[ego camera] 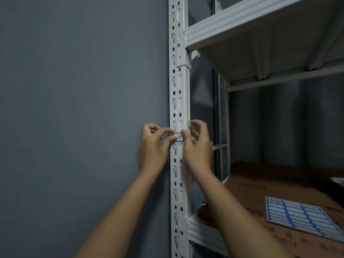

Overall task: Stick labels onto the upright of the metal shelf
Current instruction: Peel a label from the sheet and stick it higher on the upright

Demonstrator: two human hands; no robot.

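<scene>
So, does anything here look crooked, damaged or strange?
Nothing stands out. The label lies level across the upright, with the left hand and right hand pressing its ends. The label sheet lies flat on cardboard.

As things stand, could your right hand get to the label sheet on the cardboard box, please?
Probably yes: the right hand is pressing the label onto the upright, but nothing lies between it and the label sheet, flat atop the cardboard box.

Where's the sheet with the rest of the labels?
The label sheet lies at lower right in the head view, flat on a cardboard box on the shelf, right of the upright.
</scene>
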